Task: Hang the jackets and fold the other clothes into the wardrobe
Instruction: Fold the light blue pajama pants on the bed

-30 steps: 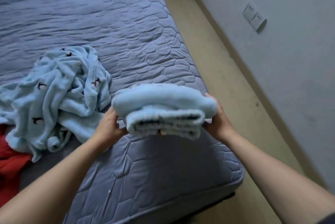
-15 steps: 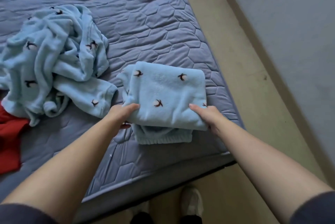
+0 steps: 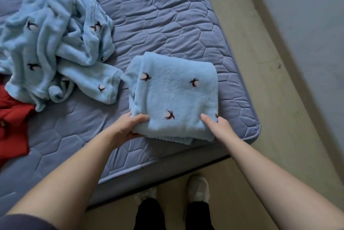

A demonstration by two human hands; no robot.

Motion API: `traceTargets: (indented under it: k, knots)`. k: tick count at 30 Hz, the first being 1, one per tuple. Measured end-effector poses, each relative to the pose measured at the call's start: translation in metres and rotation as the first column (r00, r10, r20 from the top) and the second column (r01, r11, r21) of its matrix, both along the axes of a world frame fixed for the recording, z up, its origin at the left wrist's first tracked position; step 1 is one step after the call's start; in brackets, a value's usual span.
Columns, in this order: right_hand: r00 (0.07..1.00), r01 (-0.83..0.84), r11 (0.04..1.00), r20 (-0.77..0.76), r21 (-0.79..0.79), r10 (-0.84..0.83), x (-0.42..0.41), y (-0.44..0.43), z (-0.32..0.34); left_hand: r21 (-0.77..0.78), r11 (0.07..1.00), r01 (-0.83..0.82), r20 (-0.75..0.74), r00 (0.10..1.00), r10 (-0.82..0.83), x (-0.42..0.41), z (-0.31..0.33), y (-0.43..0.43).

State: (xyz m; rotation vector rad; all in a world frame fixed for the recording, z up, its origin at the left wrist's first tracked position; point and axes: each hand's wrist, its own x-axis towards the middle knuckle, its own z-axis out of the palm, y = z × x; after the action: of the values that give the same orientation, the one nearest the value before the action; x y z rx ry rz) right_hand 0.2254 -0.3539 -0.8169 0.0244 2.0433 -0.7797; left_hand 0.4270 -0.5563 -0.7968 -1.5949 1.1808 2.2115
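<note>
A folded light-blue fleece garment with small dark bird marks lies on the near right corner of the bed. My left hand grips its near left corner, thumb on top and fingers underneath. My right hand holds the near right corner, thumb on top of the fabric. A crumpled light-blue fleece garment of the same print lies in a heap to the left. A red garment shows at the left edge, partly under the heap.
The bed has a blue quilted mattress cover, its corner close to my hands. Beige floor runs along the right side to a grey wall. My shoes stand at the foot of the bed.
The folded garment, held up in front of me a second ago, has come down onto the bed corner. Both hands have stayed at its near corners. My view has tilted downward.
</note>
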Motion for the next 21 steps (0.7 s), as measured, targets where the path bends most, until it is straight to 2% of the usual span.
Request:
traceTargets:
  k: [2, 6, 11, 14, 16, 18, 21]
  knots:
    - [0.992, 0.047, 0.996, 0.124, -0.074, -0.037, -0.002, -0.005, 0.004, 0.006, 1.000, -0.028, -0.009, 1.000, 0.028, -0.005, 0.000, -0.004]
    - [0.930, 0.234, 0.970, 0.304, -0.059, -0.205, -0.007, -0.014, 0.020, 0.041, 0.987, -0.154, -0.071, 0.985, 0.157, -0.014, 0.012, -0.010]
    - [0.770, 0.321, 0.945, 0.599, -0.066, -0.220, -0.030, -0.025, 0.053, 0.165, 0.967, -0.193, -0.131, 0.968, 0.215, -0.025, 0.036, -0.022]
    - [0.745, 0.466, 0.840, 0.635, -0.277, -0.204, -0.043, -0.029, 0.072, 0.172, 0.969, -0.175, -0.167, 0.965, 0.203, -0.028, 0.051, -0.035]
    - [0.747, 0.470, 0.789, 0.655, -0.395, -0.116, -0.043, -0.025, 0.082, 0.169, 0.977, -0.130, -0.167, 0.973, 0.158, -0.018, 0.056, -0.040]
    - [0.761, 0.384, 0.839, 0.647, -0.387, -0.050, -0.029, -0.013, 0.076, 0.151, 0.988, -0.041, -0.123, 0.991, 0.060, 0.002, 0.051, -0.039]
    - [0.799, 0.248, 0.941, 0.598, -0.231, -0.064, 0.004, 0.007, 0.048, 0.115, 0.985, 0.130, 0.045, 0.990, -0.136, 0.031, 0.026, -0.026]
